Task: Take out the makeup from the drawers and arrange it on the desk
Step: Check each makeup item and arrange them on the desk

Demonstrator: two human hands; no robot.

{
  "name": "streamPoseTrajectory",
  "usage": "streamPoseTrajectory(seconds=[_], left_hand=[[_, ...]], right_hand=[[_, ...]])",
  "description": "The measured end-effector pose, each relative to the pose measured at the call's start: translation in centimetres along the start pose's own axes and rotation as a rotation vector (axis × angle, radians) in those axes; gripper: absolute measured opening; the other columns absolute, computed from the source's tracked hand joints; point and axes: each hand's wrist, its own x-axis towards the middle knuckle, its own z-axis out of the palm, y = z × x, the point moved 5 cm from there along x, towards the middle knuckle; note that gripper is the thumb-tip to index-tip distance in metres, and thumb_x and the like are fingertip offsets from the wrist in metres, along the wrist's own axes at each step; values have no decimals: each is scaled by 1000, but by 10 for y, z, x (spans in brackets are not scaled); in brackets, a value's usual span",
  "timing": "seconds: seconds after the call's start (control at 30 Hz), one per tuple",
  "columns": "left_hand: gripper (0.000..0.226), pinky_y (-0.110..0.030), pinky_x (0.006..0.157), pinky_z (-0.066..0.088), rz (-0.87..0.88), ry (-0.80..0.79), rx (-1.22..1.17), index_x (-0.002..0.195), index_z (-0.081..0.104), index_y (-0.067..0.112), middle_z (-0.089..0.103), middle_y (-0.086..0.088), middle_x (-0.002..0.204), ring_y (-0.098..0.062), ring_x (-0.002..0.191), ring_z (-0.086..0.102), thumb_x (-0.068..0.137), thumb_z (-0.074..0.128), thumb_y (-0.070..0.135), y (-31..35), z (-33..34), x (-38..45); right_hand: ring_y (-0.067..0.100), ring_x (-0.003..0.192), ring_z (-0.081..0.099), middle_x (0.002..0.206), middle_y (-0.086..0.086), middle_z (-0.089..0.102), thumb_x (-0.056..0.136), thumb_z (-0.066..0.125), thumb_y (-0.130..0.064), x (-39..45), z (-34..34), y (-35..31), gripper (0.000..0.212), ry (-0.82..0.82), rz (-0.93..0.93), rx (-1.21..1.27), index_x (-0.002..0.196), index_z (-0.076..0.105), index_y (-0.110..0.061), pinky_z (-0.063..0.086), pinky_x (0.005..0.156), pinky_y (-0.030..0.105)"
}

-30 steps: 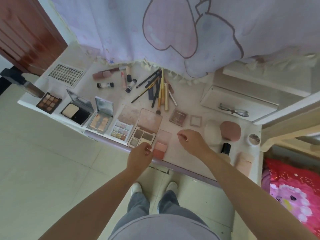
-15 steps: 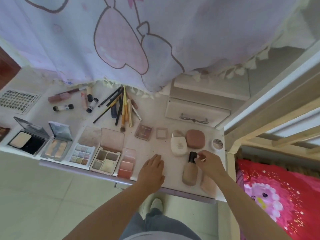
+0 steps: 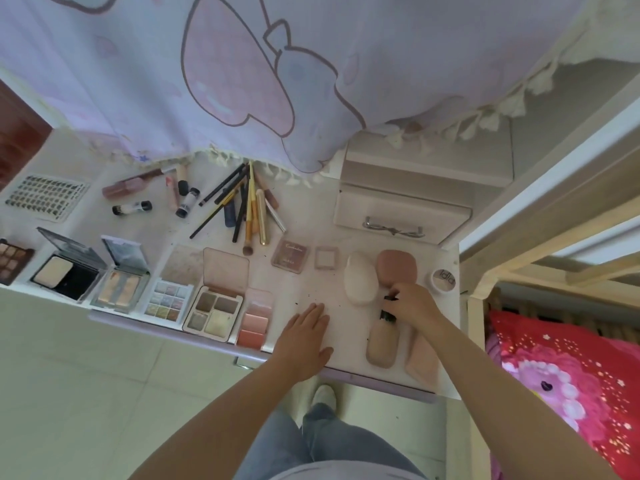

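The right hand is pinching the black cap of the foundation bottle, which is lying on the desk at the lower right. The left hand is resting flat, fingers straight and together. A hard tug could be knocking the white egg-shaped case away.

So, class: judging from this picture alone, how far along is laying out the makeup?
Mostly done: open palettes line the white desk's front edge, brushes fan behind. In hand: the right hand grips the beige foundation bottle's black cap; the left hand rests flat. Left: unclear, since the white drawer looks closed.
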Motion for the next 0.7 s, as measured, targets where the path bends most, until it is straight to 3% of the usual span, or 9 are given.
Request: streamPoseTrajectory(seconds=[0.13,0.2,0.27,0.37,0.4,0.47,0.57,0.63,0.7], left_hand=[[58,-29,113,10,4,-66,-285,139,30,16,21,3,151,-14,140,17,90,48,41,8,-12,-8],[65,-26,106,27,6,-121,-517,138,30,19,34,2,145,-14,129,35,84,60,39,16,-17,-13],[71,-21,96,36,41,-50,-600,136,30,20,41,2,137,-10,114,43,78,68,34,25,-27,-17],[74,-19,88,35,-4,231,-559,134,28,19,38,2,127,-8,103,39,73,70,28,33,-47,-19],[70,-18,85,35,-53,334,-534,132,30,18,39,2,123,-9,100,39,74,69,27,32,-55,-20],[50,-20,77,37,-148,486,-442,121,41,16,47,0,114,-13,94,46,77,64,24,29,-76,-22],[25,-24,64,40,-137,508,-237,101,50,12,58,-4,98,-20,83,56,80,57,24,25,-102,-24],[21,-22,58,37,-94,466,-233,94,53,13,58,-1,84,-18,74,56,79,57,27,22,-116,-31],[20,-18,52,34,-67,404,-274,92,55,13,52,5,74,-15,69,52,76,58,25,16,-132,-39]], right_hand=[[24,80,60,86,15,68,81,63,-22,-21,-14,-7,25,-54,-142,-35,88,67,2,31,51,17],[21,74,57,78,12,65,81,64,-21,-33,-24,-14,21,-32,-194,8,84,68,-1,34,51,17],[17,70,55,77,5,62,82,63,-22,-40,-33,-24,15,14,-202,114,87,68,-8,35,53,16],[12,52,43,62,4,53,87,56,-23,-45,-42,-40,17,30,-126,327,80,57,-7,33,45,15],[14,50,40,58,6,48,89,51,-21,-46,-42,-48,21,33,-119,357,74,52,-5,32,42,16],[21,57,38,59,10,40,90,42,-15,-48,-43,-65,29,90,-175,262,64,42,-5,31,51,25],[22,58,42,56,4,43,93,35,-22,-59,-48,-94,38,249,-277,5,56,36,-12,29,58,30],[17,54,41,52,-2,43,94,35,-29,-65,-55,-114,42,308,-358,-9,55,38,-17,27,55,30],[14,50,39,49,-3,40,94,37,-25,-70,-63,-134,43,313,-452,51,51,35,-20,27,49,27]])
